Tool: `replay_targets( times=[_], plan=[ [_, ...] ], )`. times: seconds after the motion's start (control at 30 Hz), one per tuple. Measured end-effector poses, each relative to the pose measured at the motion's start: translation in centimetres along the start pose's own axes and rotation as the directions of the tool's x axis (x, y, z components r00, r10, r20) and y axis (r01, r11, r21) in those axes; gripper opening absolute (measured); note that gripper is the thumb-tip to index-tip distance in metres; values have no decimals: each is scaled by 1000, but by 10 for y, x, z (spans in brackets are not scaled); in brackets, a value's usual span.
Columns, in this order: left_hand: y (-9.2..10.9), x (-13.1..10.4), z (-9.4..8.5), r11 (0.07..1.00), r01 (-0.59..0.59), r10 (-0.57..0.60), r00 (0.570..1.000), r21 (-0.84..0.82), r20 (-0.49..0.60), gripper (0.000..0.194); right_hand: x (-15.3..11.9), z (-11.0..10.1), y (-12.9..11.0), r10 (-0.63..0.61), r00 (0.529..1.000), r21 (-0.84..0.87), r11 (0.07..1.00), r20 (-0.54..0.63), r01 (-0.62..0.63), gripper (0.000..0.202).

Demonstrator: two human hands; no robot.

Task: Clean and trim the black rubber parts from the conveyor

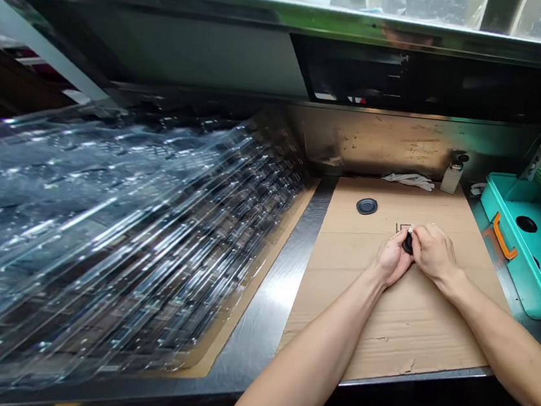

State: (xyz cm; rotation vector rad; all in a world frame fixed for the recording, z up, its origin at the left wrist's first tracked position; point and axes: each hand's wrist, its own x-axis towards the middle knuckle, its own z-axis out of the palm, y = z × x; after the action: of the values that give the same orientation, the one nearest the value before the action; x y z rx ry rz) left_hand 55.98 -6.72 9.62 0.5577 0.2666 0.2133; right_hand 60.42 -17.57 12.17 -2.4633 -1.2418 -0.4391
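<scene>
Both my hands meet over the cardboard sheet [339,289]. In my left hand [391,259], palm turned up, the closed fingers hold a small black round part [408,243]. My right hand [433,253] is closed against that part from the right. A small white piece [411,229] shows at its fingertips; its kind is too small to tell. Beyond my hands, a black oval disc [366,206] lies flat on the cardboard. Black printed marks on the sheet are partly covered by my fingers.
Clear plastic trays [140,234] are stacked at the left. White gloves [410,180] and a small bottle [452,176] stand at the cardboard's back edge. At the right is a teal bin [536,275] with an orange handle [504,236] and black pieces inside. A metal shelf [272,14] spans above.
</scene>
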Motion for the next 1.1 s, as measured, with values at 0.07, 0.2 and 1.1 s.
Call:
replay_targets(
  times=[0.07,0.2,1.1],
  plan=[
    [0,-1,0,999,33,-33,999,21,-10,26,-1,1,-2,-30,998,28,999,55,28,27],
    [3,-1,2,992,112,-113,993,57,17,34,-1,2,-5,-97,989,76,993,107,89,25],
    [29,-20,8,940,321,-313,946,-114,84,57,-6,-33,46,54,896,233,971,-440,56,10]
  ],
)
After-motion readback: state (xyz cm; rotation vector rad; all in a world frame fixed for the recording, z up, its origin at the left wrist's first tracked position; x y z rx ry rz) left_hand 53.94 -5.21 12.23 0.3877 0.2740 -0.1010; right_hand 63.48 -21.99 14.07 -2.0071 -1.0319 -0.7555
